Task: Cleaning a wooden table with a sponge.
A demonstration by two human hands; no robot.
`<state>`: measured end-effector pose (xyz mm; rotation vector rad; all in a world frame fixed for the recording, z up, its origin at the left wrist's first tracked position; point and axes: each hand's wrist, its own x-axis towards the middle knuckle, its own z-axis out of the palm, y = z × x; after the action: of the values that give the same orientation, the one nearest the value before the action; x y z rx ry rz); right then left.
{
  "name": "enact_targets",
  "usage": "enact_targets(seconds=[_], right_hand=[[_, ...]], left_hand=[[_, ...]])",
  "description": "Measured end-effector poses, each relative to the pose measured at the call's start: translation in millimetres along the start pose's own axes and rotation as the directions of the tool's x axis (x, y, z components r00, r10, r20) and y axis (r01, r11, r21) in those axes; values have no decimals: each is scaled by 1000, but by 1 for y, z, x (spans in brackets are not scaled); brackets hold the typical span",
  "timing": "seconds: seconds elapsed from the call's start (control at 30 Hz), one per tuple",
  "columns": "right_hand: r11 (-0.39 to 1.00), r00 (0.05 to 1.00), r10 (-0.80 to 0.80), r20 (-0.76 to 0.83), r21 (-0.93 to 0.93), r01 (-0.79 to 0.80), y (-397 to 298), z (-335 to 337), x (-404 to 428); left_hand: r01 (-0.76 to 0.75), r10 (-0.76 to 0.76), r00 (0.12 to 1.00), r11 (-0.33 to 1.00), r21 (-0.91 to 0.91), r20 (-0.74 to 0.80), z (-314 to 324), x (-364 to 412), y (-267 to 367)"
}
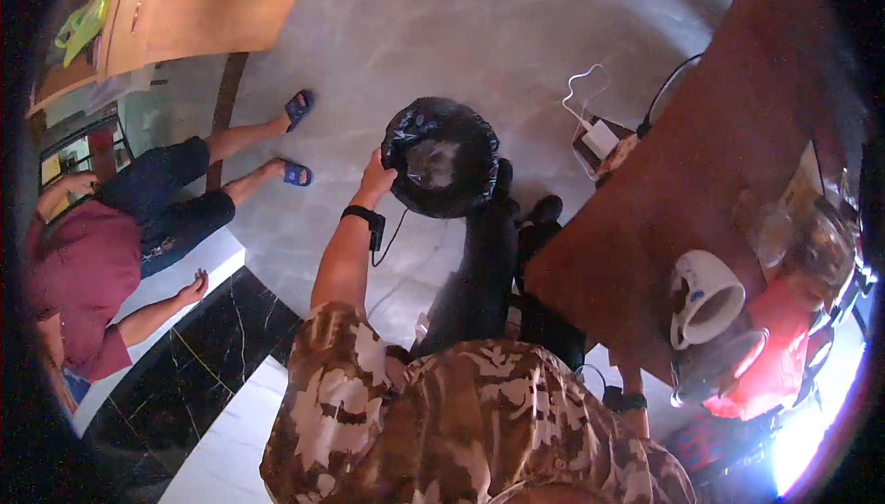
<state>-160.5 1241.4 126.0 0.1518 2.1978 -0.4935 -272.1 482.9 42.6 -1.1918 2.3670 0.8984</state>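
My left hand [377, 178] grips the rim of a round bin lined with a black plastic bag [442, 158]. The bag is folded over the rim, and the bin's mouth faces up at me. Its inside is dark, with a paler patch at the bottom. A black band with a cable [373, 224] circles my left wrist. My right forearm, with a similar band [626, 402], reaches under the edge of the brown table [643, 227]. The table hides my right hand.
A person in a maroon shirt [86, 283] sits at left on a white ledge [228, 248]. On the table stand a white mug [712, 300] and a red plastic bag [767, 359]. A white adapter [600, 139] with a cable sits by the table edge. Wooden cabinets [214, 6] line the upper left.
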Motion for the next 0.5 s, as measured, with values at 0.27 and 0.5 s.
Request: enact_targets(seconds=[0.27, 0.5], right_hand=[[995, 998, 49, -26, -88, -51, 10, 12, 0], [992, 999, 24, -27, -124, -27, 19, 19, 11]], left_hand=[[146, -143, 983, 989, -18, 113, 77, 62, -18], [149, -150, 989, 988, -30, -17, 84, 111, -51]])
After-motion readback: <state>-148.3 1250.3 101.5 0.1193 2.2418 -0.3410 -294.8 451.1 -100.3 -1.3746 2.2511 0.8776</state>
